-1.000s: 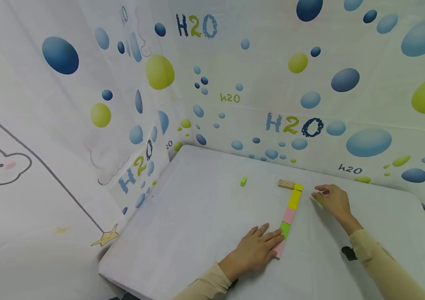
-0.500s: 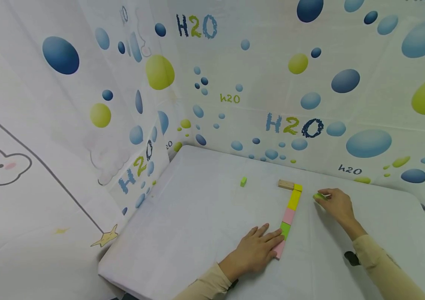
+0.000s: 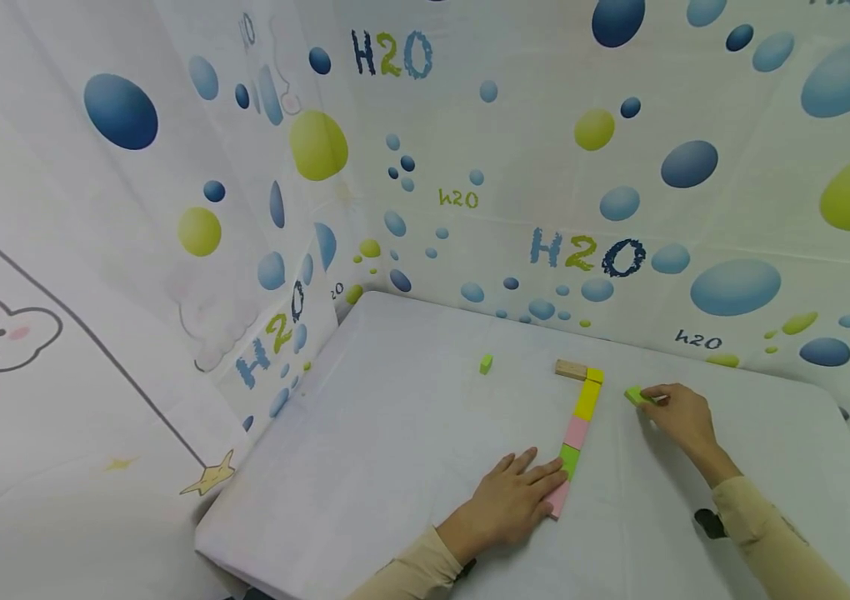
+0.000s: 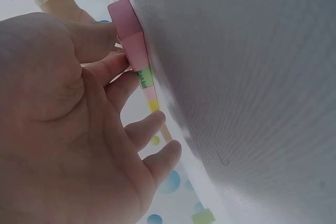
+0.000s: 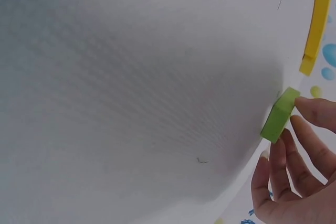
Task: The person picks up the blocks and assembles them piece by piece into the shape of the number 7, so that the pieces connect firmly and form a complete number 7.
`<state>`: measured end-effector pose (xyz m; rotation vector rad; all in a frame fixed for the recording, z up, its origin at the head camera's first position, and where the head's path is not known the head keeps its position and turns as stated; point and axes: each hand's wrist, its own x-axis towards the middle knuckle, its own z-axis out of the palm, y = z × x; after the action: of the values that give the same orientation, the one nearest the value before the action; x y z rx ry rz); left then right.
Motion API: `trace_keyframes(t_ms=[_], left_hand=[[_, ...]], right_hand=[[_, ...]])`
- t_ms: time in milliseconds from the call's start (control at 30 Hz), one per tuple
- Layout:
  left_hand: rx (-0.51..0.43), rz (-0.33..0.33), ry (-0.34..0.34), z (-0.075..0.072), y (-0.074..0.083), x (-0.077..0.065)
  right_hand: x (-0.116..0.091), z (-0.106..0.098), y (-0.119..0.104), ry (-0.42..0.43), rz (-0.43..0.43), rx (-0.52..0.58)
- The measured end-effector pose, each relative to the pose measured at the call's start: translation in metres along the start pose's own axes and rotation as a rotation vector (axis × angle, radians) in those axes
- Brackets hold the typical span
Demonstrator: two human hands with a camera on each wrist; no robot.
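A row of blocks runs along the table: a near pink block (image 3: 558, 502), a green one (image 3: 570, 457), another pink (image 3: 577, 432), a long yellow (image 3: 587, 400) and a small yellow (image 3: 595, 376). A bare wooden block (image 3: 571, 368) juts left from its far end. My left hand (image 3: 506, 504) rests against the near end, fingers spread; thumb and forefinger touch the pink block (image 4: 132, 38) in the left wrist view. To the right of the row, my right hand (image 3: 683, 418) pinches a loose green block (image 5: 282, 115) between thumb and fingers, at the tabletop.
A small green block (image 3: 486, 363) stands alone left of the wooden block. White cloth covers the table (image 3: 365, 433). Behind it hangs a wall sheet (image 3: 515, 208) printed with blue and green dots.
My right hand has drawn slightly right and nearer, and the green block in its fingers shows more fully. My left hand and the row stay where they were.
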<state>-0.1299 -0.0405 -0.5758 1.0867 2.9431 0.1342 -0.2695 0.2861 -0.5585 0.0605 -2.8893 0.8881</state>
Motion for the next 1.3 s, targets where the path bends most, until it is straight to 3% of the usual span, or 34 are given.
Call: trace_keyframes(t_ms=[700, 1300], left_hand=[[-0.011, 0.001, 0.002, -0.003, 0.001, 0.001], [-0.035, 0.000, 0.003, -0.004, 0.002, 0.000]], right_hand=[[-0.002, -0.005, 0.002, 0.048, -0.015, -0.009], [0.011, -0.001, 0.011, 0.075, -0.027, -0.029]])
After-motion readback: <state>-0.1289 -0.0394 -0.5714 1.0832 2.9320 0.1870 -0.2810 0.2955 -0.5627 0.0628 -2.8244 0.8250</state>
